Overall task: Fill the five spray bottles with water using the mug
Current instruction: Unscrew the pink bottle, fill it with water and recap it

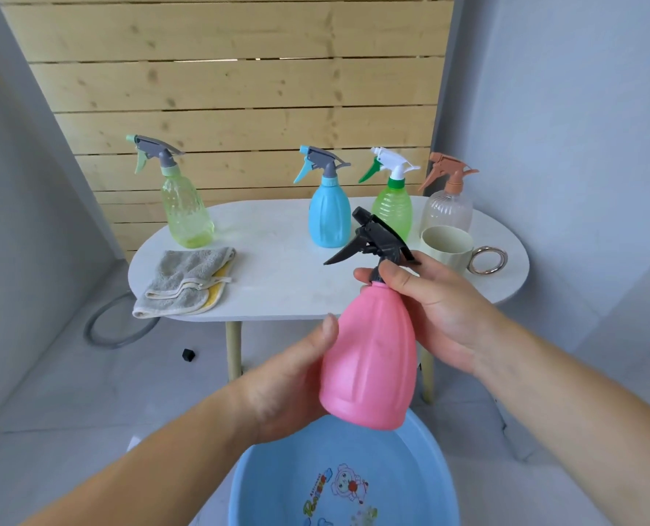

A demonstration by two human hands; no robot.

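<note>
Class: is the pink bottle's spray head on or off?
On. The black spray head sits on the neck of the pink bottle; the right hand grips its collar, the left hand holds the body.

A: Setting?
B: Home corner. Small white oval table point(277, 286); wooden slat panel point(239, 89) behind it, grey walls point(581, 146) flanking it, cartoon-printed blue plastic basin point(270, 484) before it.

The pink ribbed plastic spray bottle point(369, 358) has a black trigger. On the white oval counter point(277, 290) stand a translucent yellow-green bottle point(186, 214), a sky-blue bottle point(329, 220), a bright green ribbed bottle point(391, 208) and a clear ribbed bottle point(446, 208) with terracotta trigger. The cream ceramic mug point(446, 248) has a gold handle; the pale blue plastic basin point(425, 453) bears a cartoon print.
</note>
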